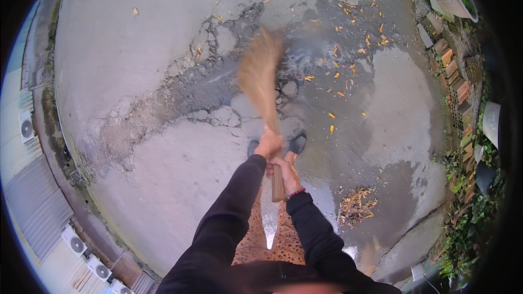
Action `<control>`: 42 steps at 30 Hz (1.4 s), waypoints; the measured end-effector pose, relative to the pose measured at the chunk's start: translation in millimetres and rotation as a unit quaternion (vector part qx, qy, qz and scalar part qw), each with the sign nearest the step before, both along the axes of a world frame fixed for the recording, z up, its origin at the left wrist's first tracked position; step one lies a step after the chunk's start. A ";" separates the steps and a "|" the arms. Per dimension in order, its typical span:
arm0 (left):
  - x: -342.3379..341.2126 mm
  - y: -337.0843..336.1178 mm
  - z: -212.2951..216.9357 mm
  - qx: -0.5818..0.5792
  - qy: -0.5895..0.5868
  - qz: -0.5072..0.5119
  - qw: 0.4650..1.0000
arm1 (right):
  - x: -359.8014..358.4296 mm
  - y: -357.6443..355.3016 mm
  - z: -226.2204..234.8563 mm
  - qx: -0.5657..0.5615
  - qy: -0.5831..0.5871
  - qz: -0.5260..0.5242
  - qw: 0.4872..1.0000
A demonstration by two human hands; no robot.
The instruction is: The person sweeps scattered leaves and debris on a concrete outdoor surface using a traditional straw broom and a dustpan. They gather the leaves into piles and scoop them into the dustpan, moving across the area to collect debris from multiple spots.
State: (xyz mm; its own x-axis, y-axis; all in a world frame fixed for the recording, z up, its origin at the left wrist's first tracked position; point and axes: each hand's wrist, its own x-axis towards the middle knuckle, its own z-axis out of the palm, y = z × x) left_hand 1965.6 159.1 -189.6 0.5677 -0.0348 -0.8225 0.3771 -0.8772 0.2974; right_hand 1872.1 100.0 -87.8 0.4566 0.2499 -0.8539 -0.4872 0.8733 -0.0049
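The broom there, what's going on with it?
A person is holding the broom in both hands. The left hand grips it nearer the bristles, and the right hand grips closer to the handle's end. The bristles look blurred, as if moving, out over cracked, wet-looking ground. Yellow leaves lie scattered ahead and to the right, and a small pile of leaves sits at the person's right side.
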 end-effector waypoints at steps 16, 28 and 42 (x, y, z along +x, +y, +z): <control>-28.6 -8.4 72.6 -0.105 0.073 -0.087 0.988 | -39.9 27.6 61.2 -0.045 0.061 -0.103 0.992; -92.1 -32.4 165.3 -0.199 0.172 -0.270 0.926 | -101.2 73.8 116.6 -0.169 0.133 -0.238 0.947; 144.3 198.5 120.3 -0.125 0.011 0.383 0.915 | 141.0 111.3 57.6 0.174 -0.168 0.194 0.951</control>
State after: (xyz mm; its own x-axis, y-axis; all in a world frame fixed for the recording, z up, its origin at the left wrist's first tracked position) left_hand 2109.9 357.7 -69.3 0.4877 0.1776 -0.8548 0.8611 -0.2589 0.4375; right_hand 2013.1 211.3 -30.2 0.5050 0.6957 -0.5109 -0.7944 0.6060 0.0401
